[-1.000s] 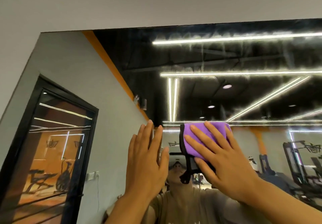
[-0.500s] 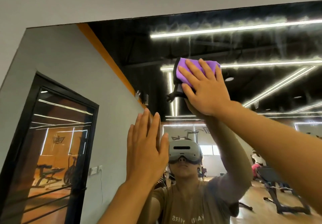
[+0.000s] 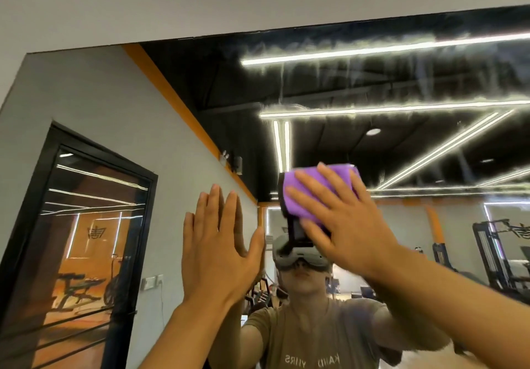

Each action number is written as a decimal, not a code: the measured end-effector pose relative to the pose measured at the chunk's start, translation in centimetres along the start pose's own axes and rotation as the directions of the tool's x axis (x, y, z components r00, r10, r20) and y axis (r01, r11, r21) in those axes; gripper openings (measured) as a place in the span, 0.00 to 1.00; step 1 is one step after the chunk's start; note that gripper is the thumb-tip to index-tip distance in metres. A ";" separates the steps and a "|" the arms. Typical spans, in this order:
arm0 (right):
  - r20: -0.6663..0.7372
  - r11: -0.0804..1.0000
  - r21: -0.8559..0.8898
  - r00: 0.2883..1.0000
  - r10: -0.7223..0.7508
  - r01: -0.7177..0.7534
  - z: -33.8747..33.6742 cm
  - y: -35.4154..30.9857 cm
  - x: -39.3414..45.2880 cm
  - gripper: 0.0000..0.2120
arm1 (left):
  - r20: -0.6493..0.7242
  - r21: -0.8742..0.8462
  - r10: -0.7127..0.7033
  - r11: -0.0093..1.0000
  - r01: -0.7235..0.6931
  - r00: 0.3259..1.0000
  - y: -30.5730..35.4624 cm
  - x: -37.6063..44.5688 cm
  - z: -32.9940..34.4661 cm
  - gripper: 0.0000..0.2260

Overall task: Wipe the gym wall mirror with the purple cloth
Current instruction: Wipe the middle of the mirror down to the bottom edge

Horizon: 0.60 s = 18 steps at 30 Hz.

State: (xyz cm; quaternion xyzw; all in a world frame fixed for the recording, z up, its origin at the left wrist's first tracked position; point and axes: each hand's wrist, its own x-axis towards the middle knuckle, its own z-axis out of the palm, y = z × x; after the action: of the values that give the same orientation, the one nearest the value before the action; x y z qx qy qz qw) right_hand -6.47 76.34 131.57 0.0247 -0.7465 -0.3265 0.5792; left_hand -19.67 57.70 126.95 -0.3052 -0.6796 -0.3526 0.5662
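Head camera view, tilted upward at a large gym wall mirror (image 3: 372, 81) whose top edge runs just below a pale wall. The glass reflects a dark ceiling with long white light strips, and hazy streaks and drip marks show across the upper part of the mirror, near its top edge.

The right hand (image 3: 344, 225) lies flat with fingers straight and spread, pressing the purple cloth (image 3: 312, 193) against the glass. The cloth is folded into a pad and sits under the fingers and palm, roughly mid-height in the mirror and well below its top edge. A dark underside or backing shows along the cloth's left and lower edges. The hand presses rather than grips; no finger curls round the cloth.

The left hand (image 3: 220, 251) is also open, fingers straight and close together, raised just to the left of the cloth. It appears to rest flat on the glass as a brace, though contact cannot be confirmed. It holds nothing.

To do this step well, the flat palm should likely keep even pressure so the whole pad meets the glass, with overlapping passes carried up into the streaked band near the top edge, which seems the least clean part. The bracing hand may leave fresh prints, so its patch probably needs wiping too.

The reflection shows a person in a headset (image 3: 298, 256) and an olive shirt.
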 end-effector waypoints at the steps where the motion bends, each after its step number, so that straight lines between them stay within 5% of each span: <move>1: -0.002 0.998 -0.011 0.999 0.054 -0.054 -0.6 1.4 1.7 0.27 | -0.011 -0.018 -0.022 1.000 0.022 1.000 0.5 0.0 -0.1 0.36; 7: 0.045 0.957 0.021 0.956 0.290 -0.291 -2.9 6.8 7.6 0.36 | -0.029 -0.149 0.044 0.988 -0.048 0.999 4.0 -1.2 1.2 0.28; 18: -0.041 1.000 0.021 0.999 -0.011 0.012 -0.6 2.1 -8.6 0.25 | -0.021 -0.184 -0.044 0.982 0.039 0.999 8.1 -2.2 2.7 0.30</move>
State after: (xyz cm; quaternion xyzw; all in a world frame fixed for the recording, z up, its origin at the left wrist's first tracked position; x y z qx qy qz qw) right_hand -2.39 81.31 125.40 0.0415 -0.7377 -0.3214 0.5923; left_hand -14.19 64.52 125.53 -0.3373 -0.6433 -0.4291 0.5368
